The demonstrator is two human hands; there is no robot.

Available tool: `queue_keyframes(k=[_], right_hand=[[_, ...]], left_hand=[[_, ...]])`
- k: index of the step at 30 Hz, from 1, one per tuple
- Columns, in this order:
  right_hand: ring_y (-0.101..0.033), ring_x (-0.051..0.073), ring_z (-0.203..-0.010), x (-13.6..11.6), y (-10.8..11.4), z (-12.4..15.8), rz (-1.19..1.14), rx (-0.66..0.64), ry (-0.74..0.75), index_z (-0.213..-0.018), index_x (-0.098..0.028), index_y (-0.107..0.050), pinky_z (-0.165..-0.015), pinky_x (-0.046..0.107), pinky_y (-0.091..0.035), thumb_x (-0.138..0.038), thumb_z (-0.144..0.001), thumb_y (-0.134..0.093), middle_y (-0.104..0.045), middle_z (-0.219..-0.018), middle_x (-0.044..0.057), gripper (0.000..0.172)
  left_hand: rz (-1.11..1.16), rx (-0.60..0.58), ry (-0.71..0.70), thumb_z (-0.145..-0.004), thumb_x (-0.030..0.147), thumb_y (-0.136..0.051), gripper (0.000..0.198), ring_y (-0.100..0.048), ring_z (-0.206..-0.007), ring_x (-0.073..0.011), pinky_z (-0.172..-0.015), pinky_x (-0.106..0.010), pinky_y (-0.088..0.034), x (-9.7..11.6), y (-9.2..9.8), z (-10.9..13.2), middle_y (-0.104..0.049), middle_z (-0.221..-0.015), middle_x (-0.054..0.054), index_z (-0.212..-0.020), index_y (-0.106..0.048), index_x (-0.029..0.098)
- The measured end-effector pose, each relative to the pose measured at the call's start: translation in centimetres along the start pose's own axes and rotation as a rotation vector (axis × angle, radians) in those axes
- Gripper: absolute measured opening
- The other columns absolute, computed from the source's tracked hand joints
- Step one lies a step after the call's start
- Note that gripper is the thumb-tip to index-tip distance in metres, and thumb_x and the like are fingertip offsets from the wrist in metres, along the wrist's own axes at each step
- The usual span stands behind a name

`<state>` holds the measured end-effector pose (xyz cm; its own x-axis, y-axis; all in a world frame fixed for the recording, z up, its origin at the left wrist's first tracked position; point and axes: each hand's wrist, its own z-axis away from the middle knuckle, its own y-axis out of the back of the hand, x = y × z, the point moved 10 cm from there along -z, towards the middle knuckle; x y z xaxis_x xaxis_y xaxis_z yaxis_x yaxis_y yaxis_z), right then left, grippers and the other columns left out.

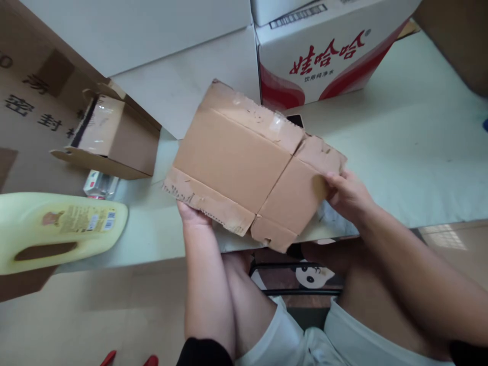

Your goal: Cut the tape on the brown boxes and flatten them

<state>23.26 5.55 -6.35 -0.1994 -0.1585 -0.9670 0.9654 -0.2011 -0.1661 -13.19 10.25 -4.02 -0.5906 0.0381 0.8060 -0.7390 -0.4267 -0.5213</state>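
A creased, torn-edged cardboard piece (232,152) is held up at a tilt over the table, its flaps spread. My left hand (193,213) grips its lower left edge, most of the fingers hidden beneath the board. At the right end, my right hand (346,193) is closed on the small flap with thumb and fingers. Part of a dark object (295,121) shows behind the board's upper edge.
White and red carton (316,66) at the back, beside a large white box (213,76). On the left are an open brown box (139,137), a clear bottle (101,184) and a yellow jug (110,234). The pale green tablecloth (419,152) covers the table.
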Motion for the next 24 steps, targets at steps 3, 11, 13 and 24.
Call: queue_keyframes(k=[3,11,13,24], right_hand=[[-0.07,0.029,-0.113,-0.2,0.1,0.5,-0.07,0.1,0.012,-0.109,-0.026,-0.066,-0.097,0.044,-0.06,-0.059,-0.062,-0.087,-0.073,-0.122,0.007,0.061],[-0.06,0.015,-0.056,0.5,-0.6,0.8,-0.04,-0.013,-0.039,-0.084,-0.024,-0.063,-0.048,0.028,-0.052,-0.071,-0.059,-0.085,-0.067,-0.068,0.0,0.058],[-0.049,0.012,-0.041,1.5,-2.8,1.7,0.029,-0.234,-0.161,-0.071,-0.022,-0.059,-0.037,0.025,-0.039,-0.077,-0.057,-0.083,-0.055,-0.049,-0.001,0.062],[-0.048,0.01,-0.038,-4.8,6.9,6.0,0.039,0.29,-0.06,-0.061,-0.022,-0.068,-0.028,0.023,-0.041,-0.059,-0.04,-0.098,-0.062,-0.058,0.003,0.052]], left_hand=[[0.03,-0.073,-0.04,-0.095,0.055,-0.045,0.046,-0.065,-0.125,-0.0287,-0.098,-0.04,-0.056,0.6,-1.0,0.2,-0.078,-0.107,-0.01,-0.111,-0.071,0.02],[0.009,-0.013,0.075,-0.083,0.027,-0.069,0.019,-0.071,-0.116,-0.0263,-0.104,-0.04,-0.057,-0.8,-0.2,-0.8,-0.079,-0.105,-0.009,-0.1,-0.073,0.018],[0.035,0.017,0.08,-0.085,0.025,-0.066,0.016,-0.073,-0.111,-0.0249,-0.103,-0.04,-0.058,-0.8,0.1,-1.1,-0.079,-0.102,-0.008,-0.098,-0.073,0.018],[0.099,0.05,0.254,-0.087,0.036,-0.048,0.023,-0.065,-0.057,-0.0134,-0.059,-0.028,-0.054,-0.6,-0.3,1.2,-0.066,-0.07,0.0,-0.081,-0.061,0.018]])
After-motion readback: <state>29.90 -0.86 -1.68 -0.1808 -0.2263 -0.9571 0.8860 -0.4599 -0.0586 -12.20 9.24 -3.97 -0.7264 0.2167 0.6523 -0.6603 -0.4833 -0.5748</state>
